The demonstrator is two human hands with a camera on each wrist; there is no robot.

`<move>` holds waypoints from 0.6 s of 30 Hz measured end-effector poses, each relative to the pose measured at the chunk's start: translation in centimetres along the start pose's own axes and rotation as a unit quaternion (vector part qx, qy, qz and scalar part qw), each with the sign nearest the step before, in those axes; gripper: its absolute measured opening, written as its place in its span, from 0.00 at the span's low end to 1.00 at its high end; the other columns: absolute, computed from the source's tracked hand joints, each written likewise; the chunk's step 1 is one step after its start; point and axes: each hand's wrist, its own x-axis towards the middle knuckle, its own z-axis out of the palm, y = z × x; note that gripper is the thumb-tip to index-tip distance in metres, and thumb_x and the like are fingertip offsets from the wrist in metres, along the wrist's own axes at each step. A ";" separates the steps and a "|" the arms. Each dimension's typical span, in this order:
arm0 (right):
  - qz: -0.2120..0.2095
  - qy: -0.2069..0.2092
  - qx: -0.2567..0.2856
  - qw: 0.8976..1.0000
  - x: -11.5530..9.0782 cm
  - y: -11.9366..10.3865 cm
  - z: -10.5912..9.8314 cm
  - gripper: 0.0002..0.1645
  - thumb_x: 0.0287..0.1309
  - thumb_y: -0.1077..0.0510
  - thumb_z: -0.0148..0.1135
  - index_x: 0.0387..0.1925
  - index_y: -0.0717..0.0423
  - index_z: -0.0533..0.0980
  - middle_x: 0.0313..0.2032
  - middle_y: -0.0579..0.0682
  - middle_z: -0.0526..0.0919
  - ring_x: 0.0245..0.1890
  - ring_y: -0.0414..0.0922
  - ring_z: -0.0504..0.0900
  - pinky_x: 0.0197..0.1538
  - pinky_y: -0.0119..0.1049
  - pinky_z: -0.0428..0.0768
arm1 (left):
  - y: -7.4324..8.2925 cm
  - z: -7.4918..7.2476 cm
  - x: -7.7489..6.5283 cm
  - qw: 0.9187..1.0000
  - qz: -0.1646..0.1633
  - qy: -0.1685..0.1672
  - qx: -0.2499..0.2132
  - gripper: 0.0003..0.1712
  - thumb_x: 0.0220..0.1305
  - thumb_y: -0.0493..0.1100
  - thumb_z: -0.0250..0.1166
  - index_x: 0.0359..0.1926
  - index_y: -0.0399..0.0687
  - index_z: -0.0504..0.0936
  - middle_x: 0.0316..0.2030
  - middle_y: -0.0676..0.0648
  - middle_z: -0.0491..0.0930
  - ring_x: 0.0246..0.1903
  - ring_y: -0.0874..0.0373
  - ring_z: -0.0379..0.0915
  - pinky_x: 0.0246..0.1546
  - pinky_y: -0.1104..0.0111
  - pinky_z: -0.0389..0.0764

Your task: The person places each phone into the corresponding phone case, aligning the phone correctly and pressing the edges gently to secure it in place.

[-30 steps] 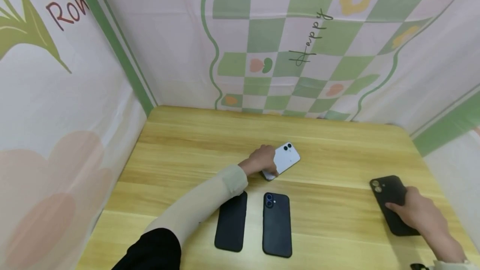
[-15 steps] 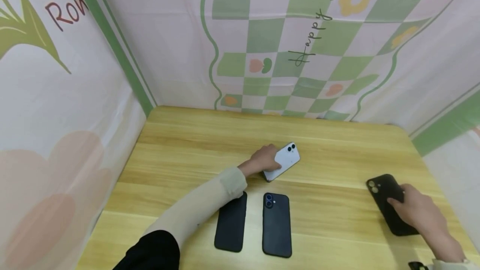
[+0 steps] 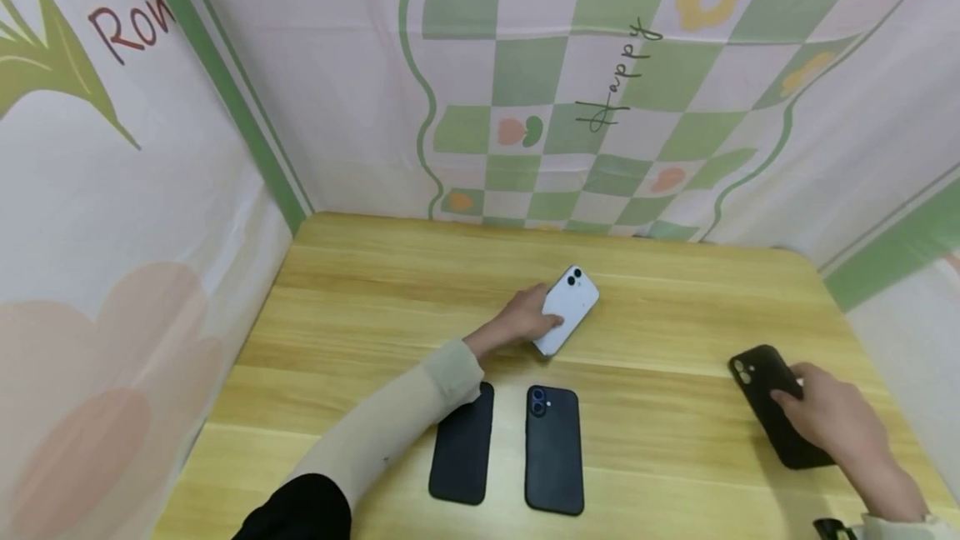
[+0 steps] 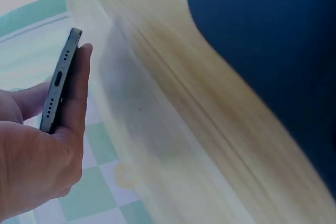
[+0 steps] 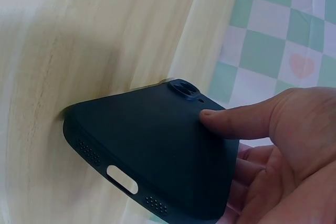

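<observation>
Near the middle of the table, my left hand grips a white phone by its lower left side, thumb on the back and fingers underneath. Two camera lenses show at the phone's top end. The left wrist view looks at the phone's bottom edge, with its charging port and speaker holes. At the right, my right hand holds a black phone case, thumb across its back and fingers below. Light passes through the case's port cutout, and its camera openings show the table colour.
Two dark items lie side by side on the wooden table in front: a plain black phone-shaped slab, partly under my left sleeve, and a dark phone with blue-tinted lenses. Patterned cloth hangs behind the table and along both sides.
The white phone has turned so its camera end points farther up, and it has moved slightly away with my left hand. The black case in my right hand has shifted slightly left.
</observation>
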 end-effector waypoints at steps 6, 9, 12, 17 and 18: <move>-0.018 0.017 0.004 1.000 0.2 -0.3 -0.1 0.23 0.60 0.52 0.62 0.43 0.71 0.73 0.28 0.64 0.81 0.23 0.53 0.78 0.20 0.45 0.72 | 0.1 -0.8 -0.5 0.991 -0.002 -0.002 -0.137 0.27 0.65 0.35 0.64 0.63 0.39 0.68 0.46 0.43 0.77 0.39 0.54 0.77 0.38 0.64 0.82; -0.039 0.032 0.008 0.999 0.4 -0.8 -0.2 0.18 0.61 0.53 0.63 0.35 0.67 0.76 0.22 0.54 0.80 0.20 0.47 0.75 0.20 0.41 0.70 | 0.2 -1.1 -1.0 0.983 0.000 -0.017 -0.183 0.26 0.65 0.34 0.63 0.63 0.38 0.68 0.42 0.44 0.77 0.36 0.53 0.79 0.36 0.63 0.84; -0.059 0.035 0.017 0.997 0.6 -1.7 -0.6 0.18 0.63 0.50 0.63 0.31 0.64 0.76 0.20 0.52 0.79 0.20 0.46 0.74 0.22 0.40 0.69 | 0.3 -1.1 -1.3 0.975 -0.001 -0.030 -0.221 0.25 0.67 0.35 0.62 0.63 0.40 0.69 0.40 0.46 0.79 0.35 0.53 0.80 0.36 0.63 0.84; -0.050 -0.001 0.131 0.990 1.1 -3.5 -1.6 0.28 0.66 0.44 0.60 0.44 0.69 0.76 0.32 0.63 0.86 0.29 0.45 0.82 0.30 0.38 0.79 | 0.4 -1.1 -2.1 0.963 0.002 -0.036 -0.268 0.22 0.67 0.35 0.61 0.61 0.45 0.73 0.40 0.48 0.82 0.37 0.54 0.81 0.38 0.61 0.84; -0.047 -0.006 0.170 0.984 1.2 -3.8 -1.7 0.29 0.65 0.45 0.61 0.47 0.70 0.75 0.36 0.61 0.87 0.31 0.43 0.84 0.32 0.37 0.82 | 0.5 -1.1 -2.2 0.960 0.004 -0.036 -0.278 0.21 0.68 0.35 0.61 0.61 0.45 0.73 0.40 0.48 0.82 0.37 0.53 0.82 0.39 0.61 0.84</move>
